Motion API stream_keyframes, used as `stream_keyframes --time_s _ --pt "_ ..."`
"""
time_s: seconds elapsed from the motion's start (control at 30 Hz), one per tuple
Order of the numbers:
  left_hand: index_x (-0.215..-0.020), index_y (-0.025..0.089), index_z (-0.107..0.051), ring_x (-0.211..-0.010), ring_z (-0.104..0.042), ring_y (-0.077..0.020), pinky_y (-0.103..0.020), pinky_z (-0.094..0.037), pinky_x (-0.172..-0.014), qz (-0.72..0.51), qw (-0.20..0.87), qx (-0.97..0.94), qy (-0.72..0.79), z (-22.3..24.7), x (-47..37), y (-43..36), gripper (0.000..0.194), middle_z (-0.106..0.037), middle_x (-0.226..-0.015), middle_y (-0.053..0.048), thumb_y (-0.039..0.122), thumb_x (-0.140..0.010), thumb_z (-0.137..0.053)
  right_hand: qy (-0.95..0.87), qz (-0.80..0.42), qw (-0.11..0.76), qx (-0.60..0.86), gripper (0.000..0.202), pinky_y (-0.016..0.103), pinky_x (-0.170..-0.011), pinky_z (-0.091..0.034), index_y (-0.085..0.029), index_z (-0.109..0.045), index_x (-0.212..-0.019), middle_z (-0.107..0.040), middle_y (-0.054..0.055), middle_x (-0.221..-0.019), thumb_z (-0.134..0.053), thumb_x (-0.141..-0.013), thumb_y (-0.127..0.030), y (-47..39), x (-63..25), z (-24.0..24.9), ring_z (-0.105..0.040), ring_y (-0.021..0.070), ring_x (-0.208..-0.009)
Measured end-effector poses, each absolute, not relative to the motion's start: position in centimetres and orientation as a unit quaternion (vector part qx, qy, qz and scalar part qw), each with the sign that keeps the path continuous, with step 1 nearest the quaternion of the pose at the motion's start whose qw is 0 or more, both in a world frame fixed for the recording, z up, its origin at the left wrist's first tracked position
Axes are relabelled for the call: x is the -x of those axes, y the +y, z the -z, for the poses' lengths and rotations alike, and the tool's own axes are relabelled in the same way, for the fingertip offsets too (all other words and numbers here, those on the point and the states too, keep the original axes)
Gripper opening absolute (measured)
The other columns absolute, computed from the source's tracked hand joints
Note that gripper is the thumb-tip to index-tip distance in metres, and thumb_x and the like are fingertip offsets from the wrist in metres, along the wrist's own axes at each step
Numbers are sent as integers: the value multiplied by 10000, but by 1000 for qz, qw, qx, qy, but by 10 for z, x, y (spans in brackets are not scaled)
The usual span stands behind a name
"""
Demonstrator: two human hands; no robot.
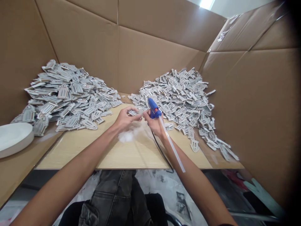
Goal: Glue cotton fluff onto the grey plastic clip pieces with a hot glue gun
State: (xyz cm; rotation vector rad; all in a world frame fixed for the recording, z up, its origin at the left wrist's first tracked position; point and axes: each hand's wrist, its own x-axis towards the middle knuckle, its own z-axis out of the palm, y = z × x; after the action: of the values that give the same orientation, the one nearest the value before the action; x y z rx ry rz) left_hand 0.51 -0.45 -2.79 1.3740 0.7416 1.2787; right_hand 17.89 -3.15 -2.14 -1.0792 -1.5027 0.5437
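Left hand (127, 118): grip closed on small grey piece (140, 112) above worktop (113, 153), between two piles. Right hand (154, 123): grip closed around blue glue gun (154, 108), fingertips at the piece.

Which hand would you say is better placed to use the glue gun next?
The right hand, I'd judge: it holds the blue glue gun, while the left hand holds a small grey piece.
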Motion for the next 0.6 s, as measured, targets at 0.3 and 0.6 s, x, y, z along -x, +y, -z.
stream_keyframes --time_s 0.3,0.6 --pt "-839 181 -745 -669 -716 -187 -300 -585 -642 -522 493 -620 316 21 -5 -9 367 -736 -777 -37 476 -695 -908 -645 -224 578 448 294 292 -698 -479 -236 -547 -736 -605 -13 -714 -688 -871 -456 -37 -179 18 -553 155 -664" --pt "-1013 196 -741 -542 -689 -226 -265 -456 -450 -487 456 -625 405 21 1 -11 496 -711 -653 -30 484 -650 -921 -660 -199 555 466 229 296 -749 -520 -240 -588 -870 -669 5 -804 -665 -875 -456 -34 -192 14 -628 170 -721"
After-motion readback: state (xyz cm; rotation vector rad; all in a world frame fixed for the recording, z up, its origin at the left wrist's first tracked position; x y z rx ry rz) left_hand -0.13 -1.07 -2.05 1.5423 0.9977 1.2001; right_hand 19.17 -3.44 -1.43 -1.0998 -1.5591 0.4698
